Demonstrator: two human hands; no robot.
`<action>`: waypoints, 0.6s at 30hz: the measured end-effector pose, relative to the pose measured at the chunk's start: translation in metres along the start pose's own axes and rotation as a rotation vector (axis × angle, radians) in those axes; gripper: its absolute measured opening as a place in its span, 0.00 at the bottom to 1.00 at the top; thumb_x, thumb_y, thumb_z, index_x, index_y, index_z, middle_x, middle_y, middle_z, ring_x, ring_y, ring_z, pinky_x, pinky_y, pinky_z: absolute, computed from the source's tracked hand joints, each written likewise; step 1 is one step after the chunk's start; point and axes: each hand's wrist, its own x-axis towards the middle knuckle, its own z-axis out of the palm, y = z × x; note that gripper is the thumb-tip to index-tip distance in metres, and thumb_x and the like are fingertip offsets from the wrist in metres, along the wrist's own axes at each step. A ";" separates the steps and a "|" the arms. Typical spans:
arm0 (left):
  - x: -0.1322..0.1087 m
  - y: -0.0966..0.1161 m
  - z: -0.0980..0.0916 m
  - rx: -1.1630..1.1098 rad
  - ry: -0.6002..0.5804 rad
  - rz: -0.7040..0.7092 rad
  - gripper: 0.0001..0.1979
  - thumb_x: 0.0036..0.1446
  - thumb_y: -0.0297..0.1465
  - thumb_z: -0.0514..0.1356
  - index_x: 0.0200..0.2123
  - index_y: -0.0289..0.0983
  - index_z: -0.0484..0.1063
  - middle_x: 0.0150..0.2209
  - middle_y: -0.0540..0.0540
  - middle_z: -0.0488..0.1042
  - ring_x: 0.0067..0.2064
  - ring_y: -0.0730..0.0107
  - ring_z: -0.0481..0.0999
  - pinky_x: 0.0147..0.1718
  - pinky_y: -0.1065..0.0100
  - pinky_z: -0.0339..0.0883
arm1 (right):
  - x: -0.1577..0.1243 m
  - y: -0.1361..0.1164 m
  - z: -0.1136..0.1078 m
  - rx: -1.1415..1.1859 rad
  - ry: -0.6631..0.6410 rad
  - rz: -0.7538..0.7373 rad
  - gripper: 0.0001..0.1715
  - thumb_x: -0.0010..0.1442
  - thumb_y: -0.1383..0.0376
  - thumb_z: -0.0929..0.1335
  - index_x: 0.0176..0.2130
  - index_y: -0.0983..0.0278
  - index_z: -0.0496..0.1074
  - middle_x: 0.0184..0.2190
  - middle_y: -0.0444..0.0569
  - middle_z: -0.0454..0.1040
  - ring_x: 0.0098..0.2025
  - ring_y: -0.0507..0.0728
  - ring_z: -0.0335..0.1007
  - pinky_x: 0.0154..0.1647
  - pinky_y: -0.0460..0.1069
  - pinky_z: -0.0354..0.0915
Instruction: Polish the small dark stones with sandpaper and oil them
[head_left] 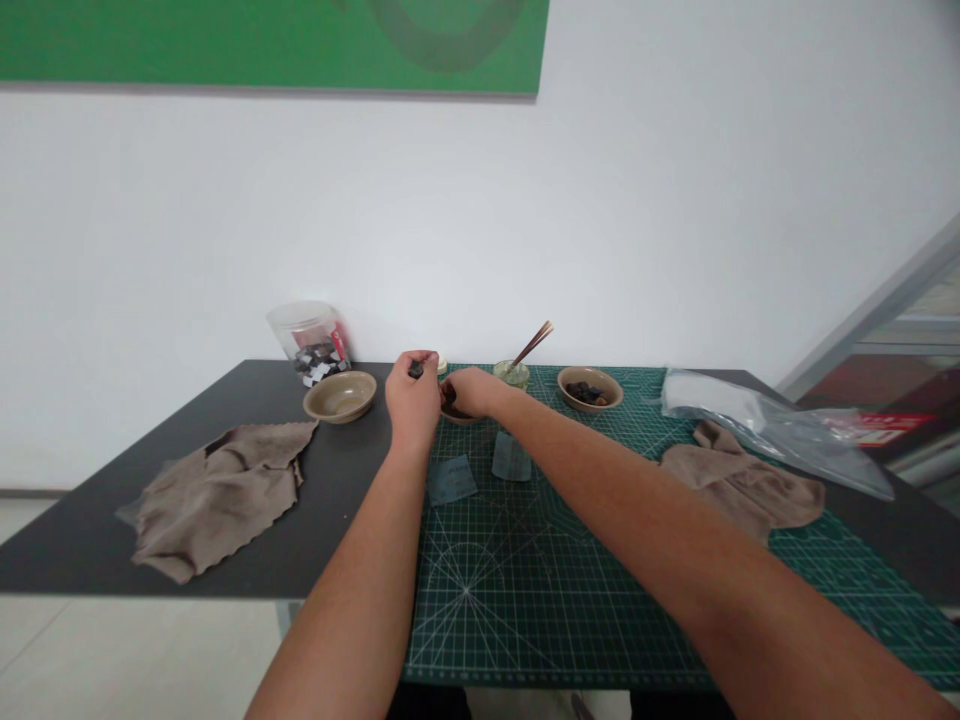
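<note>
My left hand is curled closed around a small dark piece, held above the table beside the middle bowl. My right hand bends down over that brown bowl, its fingertips pinched together at the left inside of the bowl. Something dark shows at those fingertips, too small to name. The two hands are close together, and the right one hides most of the bowl. Just behind my right hand stands a glass jar with brown sticks leaning out of it.
A bowl of dark pieces sits right, another bowl left. Behind it, a clear tub tilts. Brown cloths lie on both sides. Two translucent squares rest on the green cutting mat. Plastic bag far right.
</note>
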 end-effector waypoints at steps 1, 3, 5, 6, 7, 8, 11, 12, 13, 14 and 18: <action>0.000 0.001 -0.001 0.055 -0.011 0.029 0.04 0.54 0.32 0.61 0.33 0.38 0.73 0.22 0.52 0.70 0.25 0.70 0.70 0.26 0.71 0.63 | -0.001 0.001 -0.003 0.020 0.044 0.014 0.11 0.55 0.73 0.68 0.36 0.67 0.80 0.39 0.59 0.81 0.45 0.64 0.77 0.45 0.51 0.67; -0.001 0.004 -0.003 0.180 -0.051 0.087 0.04 0.55 0.31 0.59 0.34 0.38 0.73 0.26 0.50 0.72 0.29 0.68 0.72 0.30 0.69 0.64 | -0.004 0.003 -0.010 0.060 0.142 0.039 0.14 0.58 0.73 0.65 0.41 0.68 0.79 0.43 0.60 0.80 0.47 0.62 0.76 0.47 0.51 0.66; -0.002 0.007 -0.004 0.287 -0.087 0.124 0.04 0.56 0.29 0.58 0.34 0.39 0.73 0.29 0.48 0.74 0.32 0.66 0.73 0.32 0.68 0.63 | -0.009 0.003 -0.018 0.159 0.250 0.042 0.19 0.63 0.72 0.60 0.49 0.68 0.75 0.47 0.57 0.79 0.47 0.58 0.75 0.47 0.49 0.67; -0.004 0.009 -0.005 0.327 -0.103 0.133 0.04 0.56 0.29 0.58 0.34 0.39 0.73 0.30 0.47 0.75 0.33 0.65 0.73 0.32 0.68 0.63 | -0.012 0.001 -0.021 0.253 0.292 0.024 0.20 0.65 0.70 0.59 0.52 0.67 0.73 0.47 0.54 0.78 0.45 0.55 0.76 0.46 0.48 0.67; -0.005 0.010 -0.005 0.357 -0.119 0.138 0.04 0.56 0.28 0.58 0.35 0.38 0.72 0.30 0.47 0.75 0.33 0.65 0.73 0.32 0.68 0.63 | -0.015 -0.001 -0.024 0.362 0.317 -0.007 0.20 0.66 0.68 0.59 0.53 0.66 0.71 0.47 0.53 0.78 0.42 0.54 0.76 0.44 0.48 0.68; -0.006 0.011 -0.005 0.379 -0.133 0.139 0.04 0.56 0.28 0.57 0.36 0.38 0.72 0.31 0.46 0.75 0.33 0.64 0.74 0.31 0.68 0.62 | -0.018 -0.003 -0.026 0.464 0.327 -0.047 0.18 0.66 0.66 0.62 0.53 0.65 0.71 0.47 0.51 0.78 0.40 0.53 0.76 0.43 0.48 0.68; -0.008 0.011 -0.006 0.401 -0.143 0.117 0.05 0.57 0.29 0.57 0.38 0.38 0.70 0.31 0.45 0.76 0.33 0.62 0.74 0.30 0.67 0.62 | -0.027 -0.009 -0.027 0.596 0.327 -0.144 0.17 0.59 0.60 0.71 0.46 0.66 0.76 0.44 0.51 0.78 0.40 0.54 0.74 0.45 0.49 0.67; -0.009 0.010 -0.006 0.400 -0.138 0.107 0.06 0.57 0.30 0.58 0.38 0.38 0.70 0.31 0.45 0.76 0.33 0.61 0.74 0.30 0.67 0.62 | -0.028 -0.010 -0.025 0.591 0.330 -0.158 0.18 0.57 0.59 0.73 0.45 0.65 0.77 0.44 0.51 0.78 0.41 0.54 0.74 0.46 0.50 0.67; -0.009 0.010 -0.006 0.400 -0.137 0.099 0.06 0.56 0.31 0.58 0.38 0.38 0.70 0.31 0.45 0.76 0.33 0.61 0.75 0.30 0.67 0.63 | -0.028 -0.010 -0.024 0.594 0.333 -0.168 0.18 0.56 0.58 0.73 0.45 0.65 0.77 0.44 0.51 0.78 0.42 0.55 0.74 0.47 0.50 0.66; -0.009 0.010 -0.006 0.402 -0.144 0.097 0.07 0.56 0.31 0.59 0.39 0.38 0.70 0.32 0.44 0.77 0.34 0.60 0.75 0.30 0.67 0.63 | -0.028 -0.009 -0.023 0.610 0.332 -0.177 0.18 0.56 0.59 0.74 0.45 0.64 0.77 0.44 0.50 0.78 0.42 0.55 0.74 0.47 0.50 0.66; -0.008 0.009 -0.006 0.404 -0.234 0.127 0.17 0.54 0.26 0.58 0.49 0.39 0.68 0.37 0.41 0.78 0.37 0.58 0.77 0.33 0.66 0.66 | -0.025 0.002 -0.021 0.726 0.321 -0.208 0.16 0.53 0.62 0.75 0.43 0.64 0.77 0.41 0.48 0.79 0.41 0.54 0.74 0.47 0.50 0.66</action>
